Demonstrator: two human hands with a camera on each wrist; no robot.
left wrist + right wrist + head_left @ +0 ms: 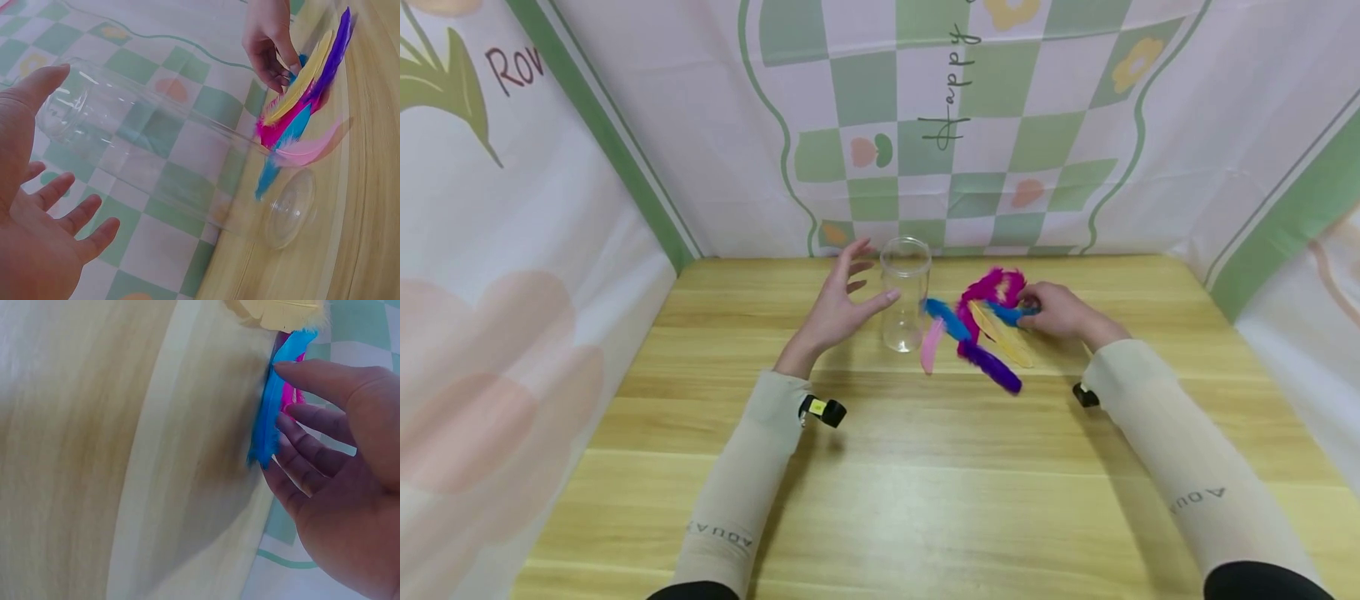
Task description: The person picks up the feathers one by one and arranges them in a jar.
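A tall clear cup (906, 327) stands upright on the table, its round rim at the top. Beside it, my left hand (837, 310) is spread with thumb and fingers apart, its thumb near the cup's wall; whether it touches cannot be told. To the cup's right, my right hand (1060, 312) pinches a blue feather (270, 406) between thumb and fingers at the pile's right side. The pile also has magenta feathers (979, 293), a yellow feather (1002, 335), a purple feather (996, 369), another blue feather (949, 318) and a pink feather (932, 347).
The wooden table (895, 492) reaches back to a printed cloth backdrop (925, 196) with green and white checks. Cloth also hangs at the left and right sides. A small black camera (824, 411) sits at the left wrist.
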